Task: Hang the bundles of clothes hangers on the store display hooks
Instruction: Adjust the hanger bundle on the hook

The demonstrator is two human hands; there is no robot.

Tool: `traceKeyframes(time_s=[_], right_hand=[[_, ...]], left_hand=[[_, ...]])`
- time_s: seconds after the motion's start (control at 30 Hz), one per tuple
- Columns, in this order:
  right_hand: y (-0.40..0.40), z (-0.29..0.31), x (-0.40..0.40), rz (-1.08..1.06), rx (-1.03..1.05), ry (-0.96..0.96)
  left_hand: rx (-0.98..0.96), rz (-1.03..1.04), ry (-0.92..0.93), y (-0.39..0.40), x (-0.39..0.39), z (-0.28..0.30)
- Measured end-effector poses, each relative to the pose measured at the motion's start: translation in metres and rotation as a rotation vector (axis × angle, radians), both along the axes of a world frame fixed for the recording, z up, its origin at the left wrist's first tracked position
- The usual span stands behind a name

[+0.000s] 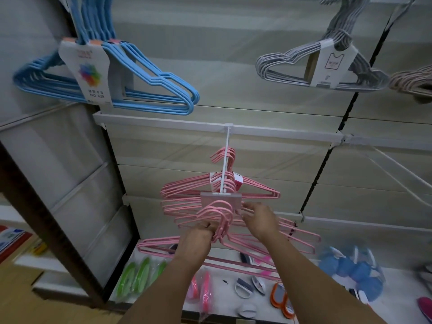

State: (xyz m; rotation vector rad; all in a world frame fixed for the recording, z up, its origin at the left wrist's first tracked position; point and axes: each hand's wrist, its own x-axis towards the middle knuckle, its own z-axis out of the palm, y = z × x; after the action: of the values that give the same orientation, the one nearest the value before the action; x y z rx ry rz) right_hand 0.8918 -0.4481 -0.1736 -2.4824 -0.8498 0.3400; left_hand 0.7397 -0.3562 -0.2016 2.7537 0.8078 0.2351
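The pink bundle (pixel 224 232) is grasped at its necks by the left hand (pixel 198 239), aligning its hooks with the display hook (pixel 225 169); the released right hand (pixel 260 220) steadies it.

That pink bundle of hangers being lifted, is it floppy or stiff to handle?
The pink bundle probably stays fairly stiff: its thin frames hold shape in the left hand. The hooks fan apart unevenly, so it may splay and snag near the display hook.

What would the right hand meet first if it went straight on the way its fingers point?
Probably the pink wire hangers already on the white display hook, just below its price-tag plate. The right hand points up-left at them; depth is unclear.
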Motion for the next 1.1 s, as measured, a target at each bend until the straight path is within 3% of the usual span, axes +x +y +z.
traceKeyframes(time_s=[0.1, 0.2, 0.3, 0.43, 0.5, 0.57, 0.83, 1.1], right_hand=[[-0.013, 0.003, -0.013, -0.068, 0.176, -0.25], [-0.02, 0.004, -0.032, -0.026, 0.369, -0.207], [-0.024, 0.002, -0.035, 0.013, 0.353, -0.144], [-0.025, 0.017, -0.033, 0.074, 0.307, 0.572], [-0.029, 0.019, -0.024, 0.209, 0.145, 0.687], [-0.035, 0.017, -0.018, 0.292, 0.056, 0.699], [-0.038, 0.002, -0.018, 0.243, 0.217, 0.578], [-0.068, 0.004, -0.004, 0.216, 0.186, 0.669]], left_hand=[[0.042, -0.053, 0.082, -0.007, 0.009, -0.002], [0.026, -0.061, 0.081, -0.013, 0.017, -0.007], [-0.053, -0.027, 0.071, -0.014, 0.021, -0.009], [-0.093, -0.036, 0.013, -0.013, 0.022, -0.007], [-0.065, -0.042, 0.041, -0.013, 0.02, -0.008], [-0.024, -0.037, 0.06, -0.012, 0.019, -0.009], [-0.064, -0.106, 0.066, -0.01, 0.018, -0.009], [0.041, -0.251, 0.123, -0.026, 0.02, -0.005]])
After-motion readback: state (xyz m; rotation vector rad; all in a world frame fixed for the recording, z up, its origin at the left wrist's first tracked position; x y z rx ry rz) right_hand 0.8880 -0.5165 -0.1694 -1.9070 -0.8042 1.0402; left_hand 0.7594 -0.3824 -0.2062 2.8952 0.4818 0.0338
